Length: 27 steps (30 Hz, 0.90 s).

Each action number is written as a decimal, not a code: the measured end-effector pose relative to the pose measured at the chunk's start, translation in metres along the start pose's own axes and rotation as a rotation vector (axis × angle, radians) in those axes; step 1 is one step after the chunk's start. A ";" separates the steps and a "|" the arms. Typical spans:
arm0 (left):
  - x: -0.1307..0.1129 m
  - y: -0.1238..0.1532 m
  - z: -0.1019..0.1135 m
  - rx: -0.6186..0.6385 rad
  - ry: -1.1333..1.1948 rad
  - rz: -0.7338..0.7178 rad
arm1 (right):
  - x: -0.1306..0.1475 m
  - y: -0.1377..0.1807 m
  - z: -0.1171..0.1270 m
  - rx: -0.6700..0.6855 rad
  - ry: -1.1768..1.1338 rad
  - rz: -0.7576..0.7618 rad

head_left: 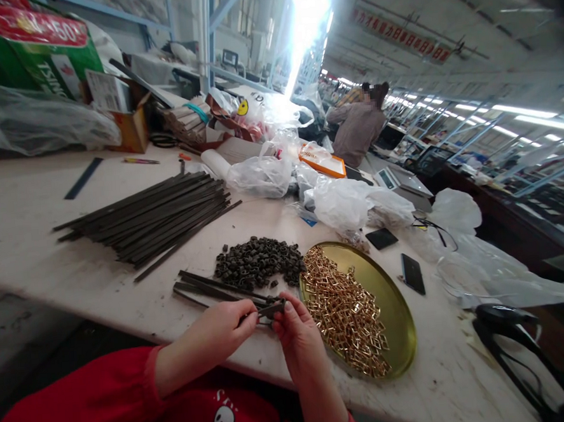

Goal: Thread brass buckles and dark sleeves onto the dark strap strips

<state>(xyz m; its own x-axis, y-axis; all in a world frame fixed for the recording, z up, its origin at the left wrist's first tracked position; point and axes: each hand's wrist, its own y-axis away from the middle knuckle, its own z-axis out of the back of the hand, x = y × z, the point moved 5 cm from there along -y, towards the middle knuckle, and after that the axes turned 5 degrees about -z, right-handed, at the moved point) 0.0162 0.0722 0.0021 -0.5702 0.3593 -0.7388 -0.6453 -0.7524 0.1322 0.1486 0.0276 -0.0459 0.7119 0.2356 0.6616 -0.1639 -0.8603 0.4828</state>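
Note:
My left hand (225,332) is closed around the end of a dark strap (269,310) near the table's front edge. My right hand (293,325) pinches the same strap end from the right side. A few more dark straps (205,287) lie flat just beyond my left hand. Behind them sits a heap of small dark pieces (259,262). To the right of my right hand stands a round gold tray (395,306) holding many small gold square buckles (345,309).
A large bundle of long dark strips (153,216) lies at the left. Plastic bags (343,201), boxes and clutter fill the back of the table. Two phones (412,273) lie right of the tray. A person in a brown top (358,127) sits farther back.

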 end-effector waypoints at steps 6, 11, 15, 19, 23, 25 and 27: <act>0.003 0.009 0.003 -0.001 -0.045 0.018 | -0.002 0.005 0.001 -0.036 0.112 0.044; 0.001 0.011 0.003 0.002 -0.076 -0.004 | -0.004 0.005 0.006 -0.045 0.153 0.081; -0.002 0.008 -0.003 0.012 -0.095 -0.056 | -0.009 0.003 0.007 -0.014 0.217 0.099; -0.001 0.004 -0.007 0.005 -0.101 -0.049 | -0.013 0.002 0.007 -0.001 0.207 0.085; 0.000 0.002 -0.007 -0.003 -0.059 -0.038 | -0.014 0.002 0.007 -0.019 0.166 0.057; 0.000 0.002 -0.006 -0.022 -0.047 -0.040 | -0.014 0.003 0.006 -0.030 0.132 0.033; 0.000 0.003 -0.006 -0.032 -0.053 -0.038 | -0.014 0.004 0.005 -0.030 0.103 0.019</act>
<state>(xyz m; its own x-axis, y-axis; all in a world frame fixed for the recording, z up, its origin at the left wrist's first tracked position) 0.0173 0.0668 -0.0009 -0.5725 0.4156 -0.7067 -0.6508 -0.7546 0.0834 0.1413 0.0186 -0.0561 0.6348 0.2654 0.7256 -0.1984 -0.8516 0.4851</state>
